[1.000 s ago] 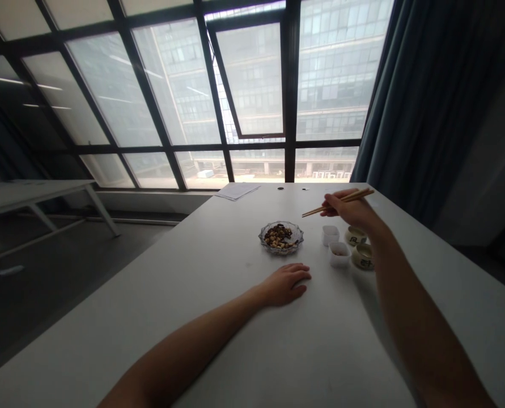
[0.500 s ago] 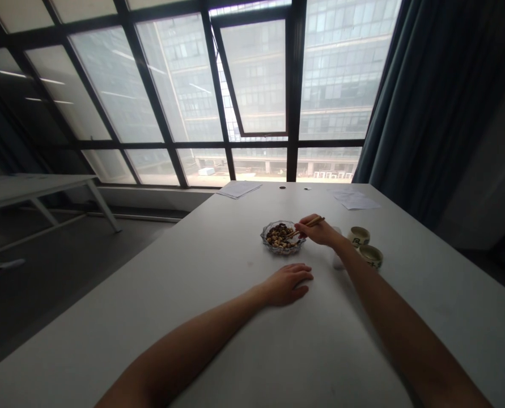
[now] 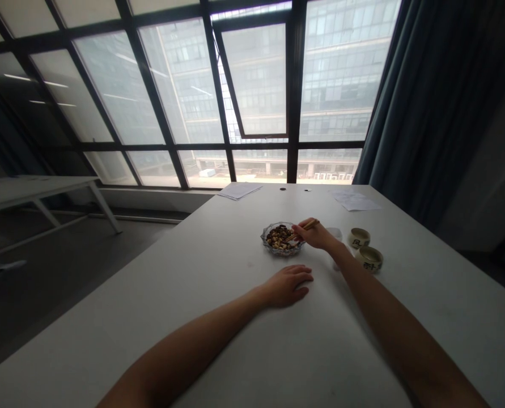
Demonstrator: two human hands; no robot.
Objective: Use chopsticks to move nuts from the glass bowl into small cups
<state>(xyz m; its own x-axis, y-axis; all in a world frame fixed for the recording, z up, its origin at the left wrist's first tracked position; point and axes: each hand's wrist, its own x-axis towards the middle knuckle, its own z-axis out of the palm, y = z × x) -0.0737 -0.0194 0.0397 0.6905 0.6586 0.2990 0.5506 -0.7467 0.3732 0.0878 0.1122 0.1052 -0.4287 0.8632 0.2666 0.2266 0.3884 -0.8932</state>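
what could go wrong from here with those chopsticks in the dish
The chopsticks in the right hand have their tips over the glass dish, so nuts might slip off and land on the table. The right forearm passes right by a white cup, which it could knock over.

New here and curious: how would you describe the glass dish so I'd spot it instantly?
On the long white table below the windows, find the right hand holding chopsticks. Beneath their tips sits the glass dish, scalloped and heaped with brown nuts, unlike the small ceramic cups nearby.
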